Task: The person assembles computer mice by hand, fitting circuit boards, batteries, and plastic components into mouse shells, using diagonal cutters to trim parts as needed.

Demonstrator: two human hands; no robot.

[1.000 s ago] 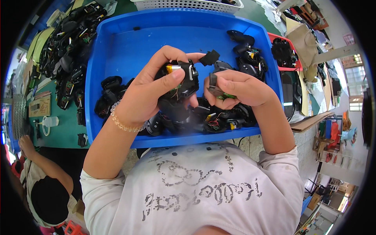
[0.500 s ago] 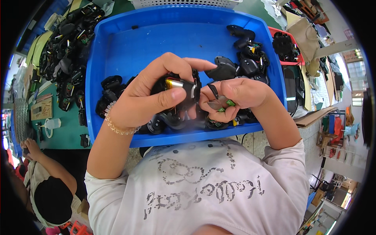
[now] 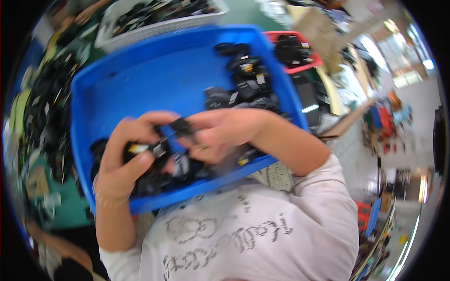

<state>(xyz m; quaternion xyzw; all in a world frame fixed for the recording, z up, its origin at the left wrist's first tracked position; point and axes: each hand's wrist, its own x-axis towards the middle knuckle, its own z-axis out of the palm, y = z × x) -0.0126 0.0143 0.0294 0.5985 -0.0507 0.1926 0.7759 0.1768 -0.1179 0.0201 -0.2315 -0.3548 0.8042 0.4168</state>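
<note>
Over the near part of a blue bin (image 3: 154,33), my left hand (image 3: 123,161) is closed round an opened black game controller (image 3: 160,149), which shows a small yellow-and-silver battery. My right hand (image 3: 229,131) is beside it, with fingers and thumb pinched on a small dark flat piece (image 3: 183,127) at the controller's upper edge. Motion blurs both hands, so whether the piece touches the controller is unclear. Something small and greenish shows by the right fingers. More black controllers (image 3: 248,89) lie along the bin's right side, and others sit under my hands.
A white perforated basket (image 3: 164,24) of dark parts stands beyond the bin. A red tray (image 3: 293,69) of black parts is at the right. Black controllers with loose wires are heaped at the left (image 3: 51,112) on the green table. Another person's arm (image 3: 61,243) shows at lower left.
The view has shifted, so the bin appears tilted and the white basket shows more. My right hand has come up against the controller in my left, the dark piece between its fingers.
</note>
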